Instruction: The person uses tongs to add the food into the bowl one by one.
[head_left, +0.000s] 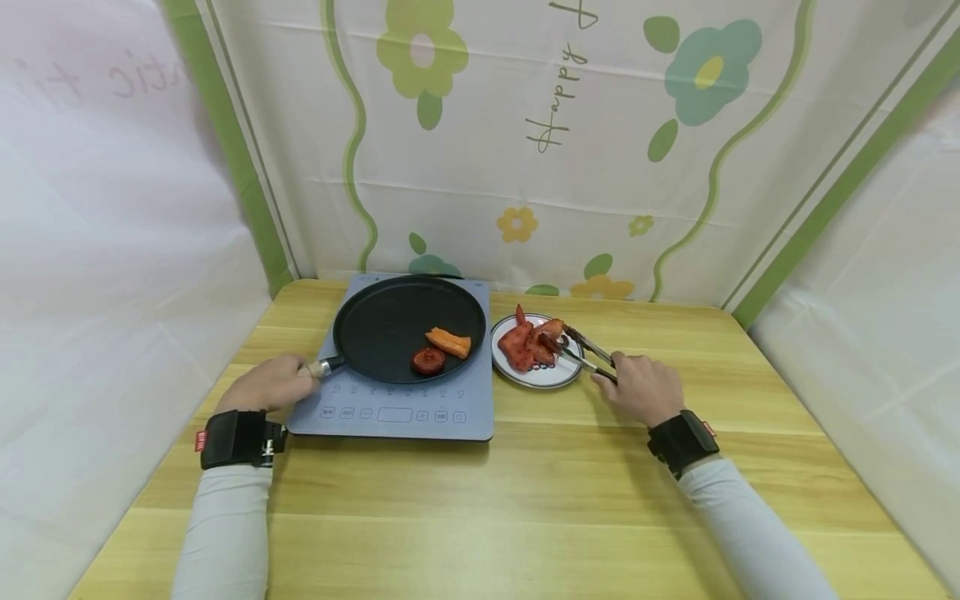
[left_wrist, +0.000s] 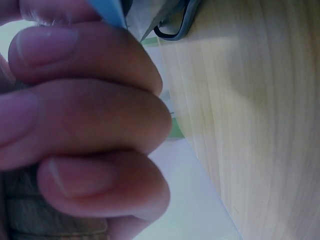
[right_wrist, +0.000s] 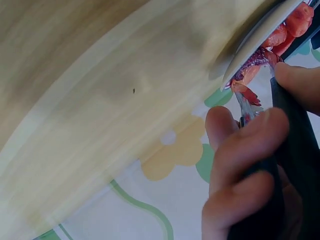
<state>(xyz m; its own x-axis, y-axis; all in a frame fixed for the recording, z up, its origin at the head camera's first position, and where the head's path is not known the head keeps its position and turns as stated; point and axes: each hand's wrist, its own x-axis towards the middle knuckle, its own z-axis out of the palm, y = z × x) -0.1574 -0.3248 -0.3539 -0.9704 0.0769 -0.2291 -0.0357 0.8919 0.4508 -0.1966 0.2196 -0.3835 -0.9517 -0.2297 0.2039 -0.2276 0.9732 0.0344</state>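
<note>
My left hand [head_left: 268,383] grips the wooden handle [head_left: 321,367] of a round black frying pan [head_left: 393,312]. In the left wrist view its fingers [left_wrist: 100,112] curl over the handle. Inside the pan, toward its front right, lie an orange strip of food [head_left: 449,342] and a dark red round piece [head_left: 428,361]. My right hand [head_left: 641,390] holds tongs [head_left: 590,343], dark-handled with metal arms. Their tips are at reddish chicken wings [head_left: 517,346] on a white plate [head_left: 542,384] with a dark rim line. In the right wrist view, fingers and thumb wrap the tongs' handles [right_wrist: 302,145].
The pan stands on a grey-blue induction cooktop [head_left: 465,425] with touch buttons along its front. The plate sits close to the cooktop's right side on the wooden table [head_left: 525,517]. A white flowered cloth [head_left: 465,167] hangs behind, with white cloth on both sides.
</note>
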